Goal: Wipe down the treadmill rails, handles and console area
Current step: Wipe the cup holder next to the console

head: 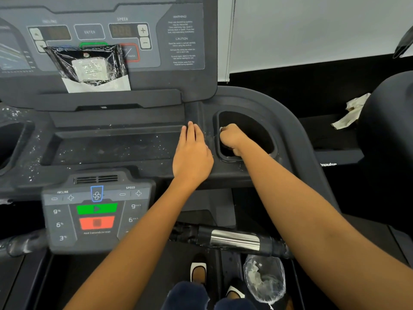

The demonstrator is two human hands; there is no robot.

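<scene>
Right of centre: right grip (232, 137) curled tight inside the cup holder (257, 130) around a mostly hidden white wipe (221, 129), probably soft, light, best bunched in the fist; left grip (192, 153) flat, fingers straight, empty, resting on the speckled console (111, 148) just beside.

plastic-wrapped packet (93, 66), clear plastic bag (264, 278), white window blind (312, 30)

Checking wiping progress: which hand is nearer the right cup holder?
Right: right hand, gripping a cloth, is inside the cup holder; left hand lies flat just left of it.
</scene>
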